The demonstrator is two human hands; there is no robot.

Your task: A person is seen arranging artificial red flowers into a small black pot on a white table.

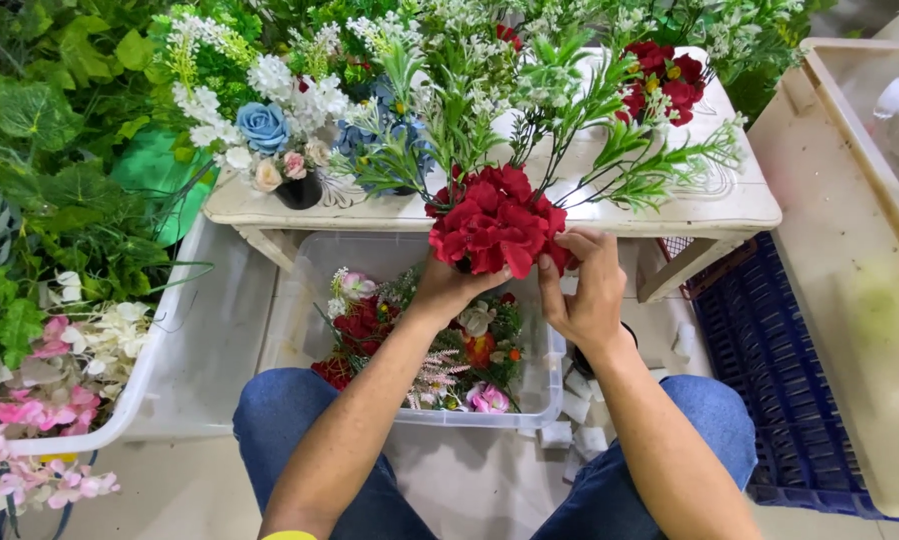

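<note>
My left hand (447, 288) grips from below an arrangement of red artificial flowers (494, 220) with green sprigs (569, 110) and small white blossoms fanning out above it. My right hand (581, 290) touches the right side of the red cluster, fingers pinching at its edge. I hold the bunch in front of a small white table (739, 205). Under my hands a clear plastic bin (299, 300) contains loose red, pink and white flowers.
On the table stand a black pot (299, 190) with blue and pink roses and a red bouquet (664, 80). A white tub (194, 340) of pink blossoms sits left, a dark blue crate (769, 360) and beige tray (849, 280) right. White foam pieces (574, 420) lie on the floor.
</note>
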